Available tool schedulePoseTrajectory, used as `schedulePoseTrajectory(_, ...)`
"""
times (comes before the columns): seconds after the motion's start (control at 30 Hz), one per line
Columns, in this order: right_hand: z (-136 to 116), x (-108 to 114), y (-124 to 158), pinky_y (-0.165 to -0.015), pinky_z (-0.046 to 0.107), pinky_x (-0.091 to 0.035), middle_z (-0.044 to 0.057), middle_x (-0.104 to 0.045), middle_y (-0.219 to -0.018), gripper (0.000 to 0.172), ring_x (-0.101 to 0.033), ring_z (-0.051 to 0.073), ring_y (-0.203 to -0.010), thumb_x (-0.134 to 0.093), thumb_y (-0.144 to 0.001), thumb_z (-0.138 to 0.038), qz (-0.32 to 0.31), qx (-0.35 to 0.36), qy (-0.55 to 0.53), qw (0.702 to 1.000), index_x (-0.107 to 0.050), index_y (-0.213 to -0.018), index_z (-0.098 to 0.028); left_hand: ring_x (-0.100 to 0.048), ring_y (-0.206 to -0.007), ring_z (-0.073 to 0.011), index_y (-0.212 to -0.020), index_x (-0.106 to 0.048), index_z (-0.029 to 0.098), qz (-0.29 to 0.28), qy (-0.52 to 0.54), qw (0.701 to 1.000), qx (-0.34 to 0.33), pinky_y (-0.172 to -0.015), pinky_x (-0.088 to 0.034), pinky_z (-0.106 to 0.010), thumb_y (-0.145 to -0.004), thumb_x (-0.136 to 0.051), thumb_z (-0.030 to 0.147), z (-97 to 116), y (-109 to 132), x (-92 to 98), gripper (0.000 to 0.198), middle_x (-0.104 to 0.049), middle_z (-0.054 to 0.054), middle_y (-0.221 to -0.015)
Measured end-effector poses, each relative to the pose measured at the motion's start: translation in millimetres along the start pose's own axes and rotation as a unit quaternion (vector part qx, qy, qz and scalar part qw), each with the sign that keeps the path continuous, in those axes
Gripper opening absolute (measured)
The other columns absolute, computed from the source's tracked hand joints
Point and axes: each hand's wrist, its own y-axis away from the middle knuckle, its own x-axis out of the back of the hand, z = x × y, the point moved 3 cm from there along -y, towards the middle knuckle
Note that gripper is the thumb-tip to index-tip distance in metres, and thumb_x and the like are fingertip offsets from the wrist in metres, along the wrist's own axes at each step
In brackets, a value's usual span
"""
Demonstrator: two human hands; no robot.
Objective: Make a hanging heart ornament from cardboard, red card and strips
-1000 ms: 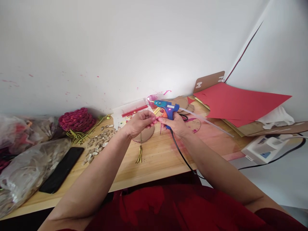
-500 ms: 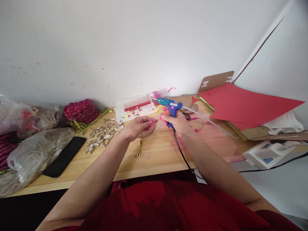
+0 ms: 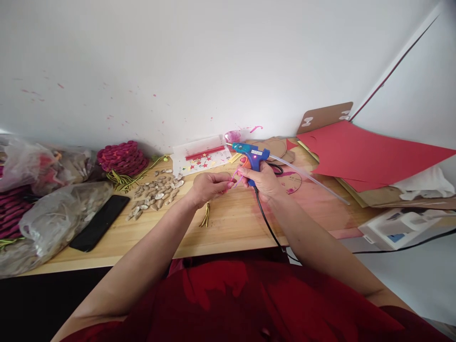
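Observation:
My right hand (image 3: 264, 180) is wrapped round the handle of a blue glue gun (image 3: 258, 154), its nozzle pointing left and a long clear glue stick (image 3: 308, 178) jutting from the back. Thumb and finger of that hand also pinch a thin pink cord (image 3: 238, 178). Just left of it, my left hand (image 3: 210, 187) is closed in a pinch on the same cord, so the strand runs between both hands. An olive-green tassel (image 3: 205, 216) lies below my left hand on the wooden table (image 3: 228, 237).
Peanut shells (image 3: 156, 192), a black phone (image 3: 99, 223), plastic bags (image 3: 53, 213) and a magenta bundle (image 3: 123, 161) lie left. Behind is white paper (image 3: 178, 164) with small stars. Red card (image 3: 377, 152), cardboard pieces (image 3: 276, 147) and a white box (image 3: 395, 230) are right; the gun's black cable (image 3: 266, 221) crosses the front edge.
The view has shifted slightly. My hands remain close together, and the pink cord between them has changed shape. The glue gun stays in my right hand.

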Motion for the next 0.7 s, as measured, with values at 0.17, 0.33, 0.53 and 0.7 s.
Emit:
schedulePoseTrajectory(0.17,3.2,2.0,-1.4,-0.042,0.021,-0.043,-0.005,-0.063,-0.058,0.043,-0.056,0.010,-0.048,-0.093,-0.059,-0.037,0.000,0.001,0.010,1.000,-0.058,-0.077,-0.021,-0.035,-0.052,-0.0074,-0.087,-0.081,0.015,0.012,-0.011,1.000,0.008,-0.048,-0.021,-0.023,-0.067,-0.083,0.053,0.8,-2.4,-3.6,0.043,-0.052,0.002,-0.061)
schedulePoseTrajectory(0.33,7.0,2.4,-2.6,-0.042,0.021,-0.045,-0.003,-0.066,-0.058,0.042,-0.056,0.010,-0.045,-0.093,-0.059,-0.036,-0.005,0.001,0.008,1.000,-0.060,-0.079,-0.019,-0.038,-0.051,-0.0070,-0.084,-0.082,0.017,-0.009,0.002,1.000,-0.003,-0.047,-0.024,-0.022,-0.065,-0.086,0.052,-2.4,-9.6,-8.2,0.040,-0.058,0.001,-0.062)
schedulePoseTrajectory(0.53,9.6,1.0,-2.9,-0.042,0.021,-0.046,-0.004,-0.067,-0.060,0.045,-0.059,0.011,-0.047,-0.094,-0.058,-0.034,-0.002,-0.005,0.008,1.000,-0.060,-0.084,-0.019,-0.038,-0.052,-0.0071,-0.077,-0.079,0.017,-0.007,0.005,1.000,0.008,-0.047,-0.023,-0.023,-0.064,-0.086,0.054,-3.5,-10.7,-9.7,0.039,-0.059,0.001,-0.063)
schedulePoseTrajectory(0.7,11.0,2.5,-2.2,-0.041,0.021,-0.044,-0.003,-0.069,-0.067,0.045,-0.060,0.010,-0.047,-0.091,-0.062,-0.039,0.023,-0.001,0.017,1.000,-0.061,-0.089,-0.018,-0.034,-0.049,-0.0066,-0.075,-0.077,0.015,0.040,0.064,0.997,0.031,-0.046,-0.020,-0.024,-0.057,-0.090,0.057,1.0,-6.0,-0.7,0.048,-0.054,0.001,-0.057)
